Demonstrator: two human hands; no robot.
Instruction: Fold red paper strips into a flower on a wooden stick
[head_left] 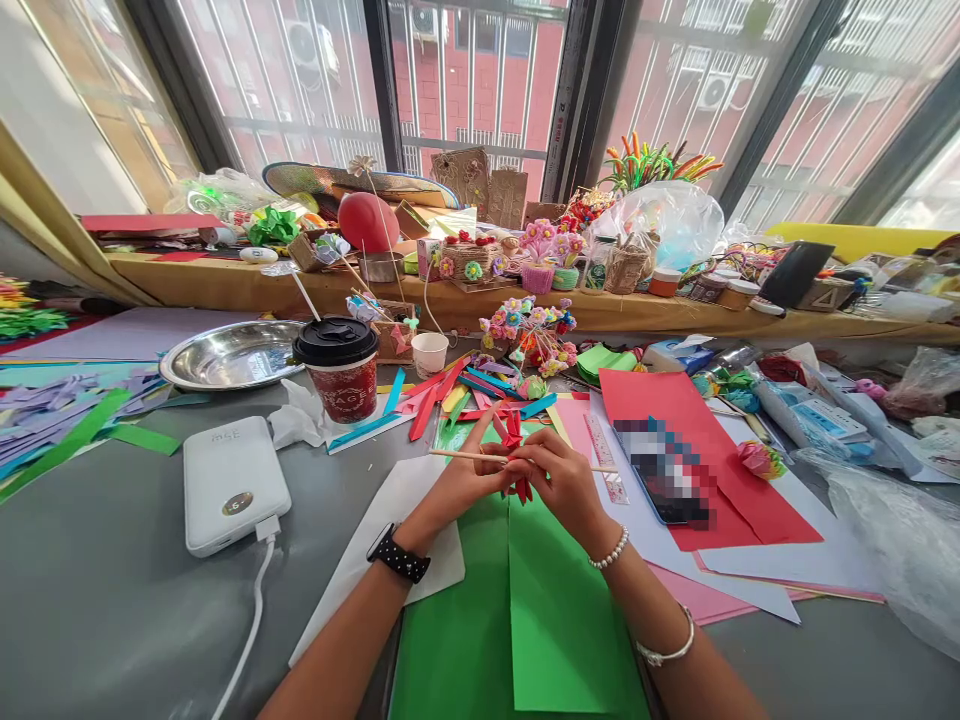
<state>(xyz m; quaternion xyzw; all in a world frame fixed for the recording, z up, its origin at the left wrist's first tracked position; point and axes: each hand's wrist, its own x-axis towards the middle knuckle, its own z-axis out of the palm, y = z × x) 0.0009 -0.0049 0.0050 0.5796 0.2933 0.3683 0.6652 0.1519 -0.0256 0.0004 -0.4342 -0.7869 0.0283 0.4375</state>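
Note:
Near the middle of the table, a folded red paper piece (513,432) is held between both hands, its pointed parts showing above and below the fingers. A thin wooden stick (457,455) runs sideways across it, its ends showing on both sides. My left hand (469,475), with a black watch on the wrist, is closed around the red paper and the stick. My right hand (556,472), wearing a beaded bracelet, pinches the same piece from the right. Green paper sheets (566,610) lie beneath the hands. Exact fingertip contact is too small to tell.
A lidded cup (341,375), metal bowl (232,355) and white power bank (234,485) stand left. Coloured paper strips (439,400) lie ahead. On the right are a phone (660,470), red paper (765,510) and plastic bags (892,540). Crafts crowd the window ledge (300,290).

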